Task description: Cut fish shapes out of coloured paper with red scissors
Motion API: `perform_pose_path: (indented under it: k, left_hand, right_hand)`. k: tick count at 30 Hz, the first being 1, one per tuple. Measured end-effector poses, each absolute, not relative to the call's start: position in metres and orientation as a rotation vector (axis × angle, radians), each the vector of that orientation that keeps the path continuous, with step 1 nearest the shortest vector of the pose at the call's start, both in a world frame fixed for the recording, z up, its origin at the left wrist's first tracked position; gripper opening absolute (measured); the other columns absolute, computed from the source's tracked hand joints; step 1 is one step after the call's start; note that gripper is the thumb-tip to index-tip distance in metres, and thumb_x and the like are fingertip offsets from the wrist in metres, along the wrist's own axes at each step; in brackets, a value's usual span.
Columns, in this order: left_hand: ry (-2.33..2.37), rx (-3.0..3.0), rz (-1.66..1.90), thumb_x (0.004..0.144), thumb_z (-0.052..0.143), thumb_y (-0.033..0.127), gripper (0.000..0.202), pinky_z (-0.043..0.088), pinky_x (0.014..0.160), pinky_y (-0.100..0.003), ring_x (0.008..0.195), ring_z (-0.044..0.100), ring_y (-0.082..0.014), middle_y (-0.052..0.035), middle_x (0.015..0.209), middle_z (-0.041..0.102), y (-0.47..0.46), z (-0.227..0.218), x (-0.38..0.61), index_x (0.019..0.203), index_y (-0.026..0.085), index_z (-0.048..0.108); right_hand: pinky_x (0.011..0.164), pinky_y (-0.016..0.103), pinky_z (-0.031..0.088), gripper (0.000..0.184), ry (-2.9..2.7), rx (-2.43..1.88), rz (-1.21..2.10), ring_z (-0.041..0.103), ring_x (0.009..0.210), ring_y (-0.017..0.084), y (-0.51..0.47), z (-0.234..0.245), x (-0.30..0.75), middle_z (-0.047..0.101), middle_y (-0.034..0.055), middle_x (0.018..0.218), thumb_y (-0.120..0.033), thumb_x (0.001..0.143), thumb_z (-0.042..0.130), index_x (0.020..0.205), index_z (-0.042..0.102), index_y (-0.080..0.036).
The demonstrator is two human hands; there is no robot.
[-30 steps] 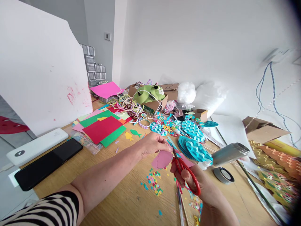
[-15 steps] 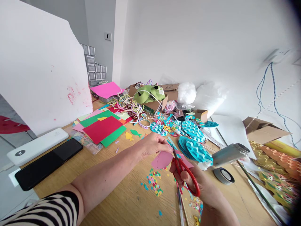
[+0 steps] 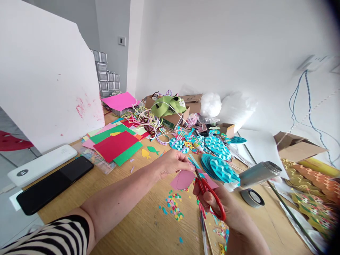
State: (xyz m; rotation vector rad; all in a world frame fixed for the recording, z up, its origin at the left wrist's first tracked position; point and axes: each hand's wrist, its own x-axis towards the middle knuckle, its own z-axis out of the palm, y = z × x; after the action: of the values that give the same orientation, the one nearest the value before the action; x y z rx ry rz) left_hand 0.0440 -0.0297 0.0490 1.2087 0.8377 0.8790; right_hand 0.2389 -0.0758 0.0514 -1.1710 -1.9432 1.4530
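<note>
Near the middle of the table, my left hand [image 3: 176, 163] pinches the upper edge of a sheet of pink paper [image 3: 182, 180]. A drawn outline shows on the paper. My right hand [image 3: 212, 198] has its fingers through the handles of red-handled scissors [image 3: 209, 194]. The blades point up and left, touching the paper just beside my left fingertips. Part of the pink sheet sticks out to the right behind the scissors. Small round paper dots [image 3: 175, 205] in several colours lie below the paper. A pen [image 3: 203, 230] lies under my right hand.
Coloured paper sheets [image 3: 117, 147], a black phone [image 3: 55, 185] and a white power bank [image 3: 44, 165] lie to the left. Blue wavy discs [image 3: 220, 170], a metal bottle [image 3: 260, 173] and its lid [image 3: 252, 197] are at right. Behind are pipe cleaners [image 3: 145, 118] and cardboard boxes [image 3: 192, 102].
Very little differs. The scissors and my right hand have shifted slightly, and the pink paper has moved a touch; my left hand keeps its pinch.
</note>
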Motion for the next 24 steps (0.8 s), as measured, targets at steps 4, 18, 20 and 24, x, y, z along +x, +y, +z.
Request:
perform_pose_path:
  k: [4, 18, 20, 24]
  left_hand:
    - [0.837, 1.164, 0.881, 0.052, 0.076, 0.035, 0.027, 0.029, 0.055, -0.023, 0.055, 0.046, -0.0084, 0.0028, 0.057, 0.056, -0.0295, 0.0478, 0.0441, 0.065, 0.013, 0.066]
    - [0.809, 1.202, 0.863, 0.055, 0.073, 0.032, 0.023, 0.03, 0.056, -0.023, 0.056, 0.046, -0.0084, 0.0023, 0.058, 0.058, -0.0289, 0.0455, 0.0431, 0.067, 0.012, 0.068]
    - [0.812, 1.202, 0.862, 0.056, 0.073, 0.032, 0.023, 0.03, 0.056, -0.023, 0.056, 0.046, -0.0082, 0.0025, 0.058, 0.058, -0.0289, 0.046, 0.0432, 0.066, 0.012, 0.067]
    - [0.836, 1.194, 0.847, 0.055, 0.074, 0.033, 0.024, 0.03, 0.055, -0.023, 0.054, 0.045, -0.0081, 0.0028, 0.057, 0.057, -0.0286, 0.0464, 0.0431, 0.066, 0.013, 0.067]
  right_hand:
    - [0.043, 0.022, 0.029, 0.068, -1.927, -1.201, 1.458, 0.039, 0.048, 0.009, -0.0759, 0.0503, 0.2398, 0.043, -0.0025, 0.063, -0.084, 0.068, 0.053, 0.081, 0.053, -0.017]
    - [0.046, 0.023, 0.032, 0.068, -1.936, -1.162, 1.475, 0.039, 0.053, 0.011, -0.0756, 0.0514, 0.2415, 0.044, -0.0015, 0.063, -0.083, 0.067, 0.055, 0.08, 0.057, -0.016]
    - [0.047, 0.023, 0.031, 0.067, -1.948, -1.153, 1.46, 0.037, 0.052, 0.01, -0.0756, 0.0518, 0.2408, 0.044, -0.0017, 0.063, -0.083, 0.068, 0.054, 0.079, 0.057, -0.016]
    - [0.047, 0.023, 0.029, 0.067, -1.973, -1.138, 1.432, 0.035, 0.052, 0.01, -0.0758, 0.0516, 0.2412, 0.043, -0.0021, 0.062, -0.082, 0.071, 0.052, 0.08, 0.056, -0.016]
